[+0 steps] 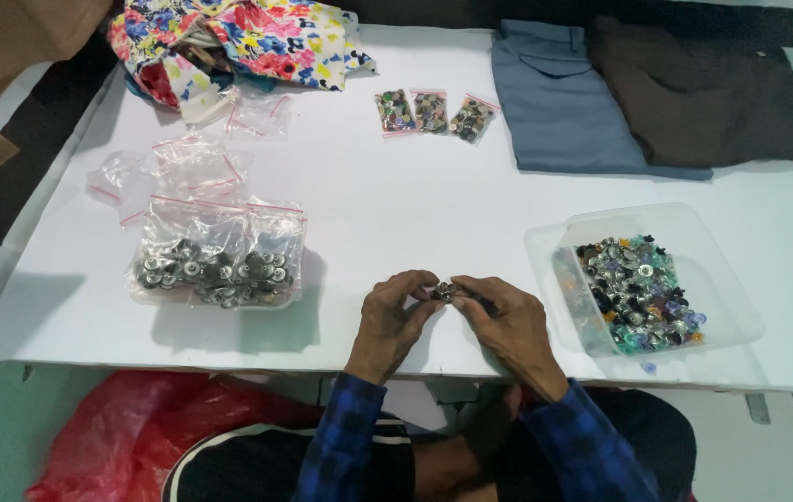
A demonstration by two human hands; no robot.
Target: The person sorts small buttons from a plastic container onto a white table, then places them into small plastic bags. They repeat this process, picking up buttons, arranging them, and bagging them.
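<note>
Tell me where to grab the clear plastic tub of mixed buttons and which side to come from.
Grip the clear plastic tub by its rim on the two long sides, coming from above with a hand on each. It lies open-topped and looks tilted, its buttons heaped toward one wall, so a one-sided lift would likely spill them. The near left corner sits closest to the right hand.

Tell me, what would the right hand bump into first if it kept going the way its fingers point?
The right hand points left, so it would first meet the left hand; both already pinch the same small dark metal button piece. Farther left sits the clear bag of silver buttons.
</note>
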